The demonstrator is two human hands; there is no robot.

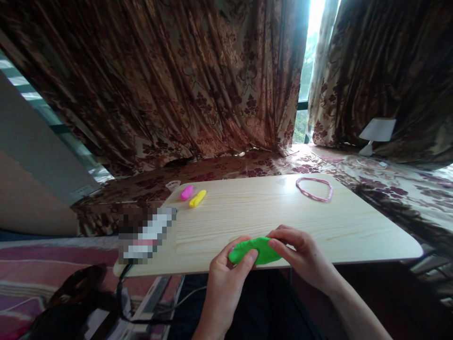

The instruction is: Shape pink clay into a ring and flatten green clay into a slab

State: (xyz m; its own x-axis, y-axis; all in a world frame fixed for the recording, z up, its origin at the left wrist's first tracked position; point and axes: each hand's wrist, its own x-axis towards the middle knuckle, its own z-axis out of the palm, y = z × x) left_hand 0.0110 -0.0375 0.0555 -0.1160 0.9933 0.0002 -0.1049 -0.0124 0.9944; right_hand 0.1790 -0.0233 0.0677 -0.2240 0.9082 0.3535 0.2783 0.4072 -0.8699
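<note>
A flattened piece of bright green modelling clay (264,250) is held between both hands above the table's front edge. My left hand (228,274) grips its left end, the thumb pressed on the near face and the fingers behind. On the right end, my right hand (300,252) pinches the clay between thumb and fingers. A pink lump of clay (187,192) and a yellow lump of clay (197,199) lie side by side at the table's far left, apart from the hands.
The pale wooden table (244,208) carries a pink twisted loop (314,189) at its far right. A blurred-out object (150,236) with a black strap lies at the left edge. Behind stand patterned curtains (198,80) and a white lamp (377,131).
</note>
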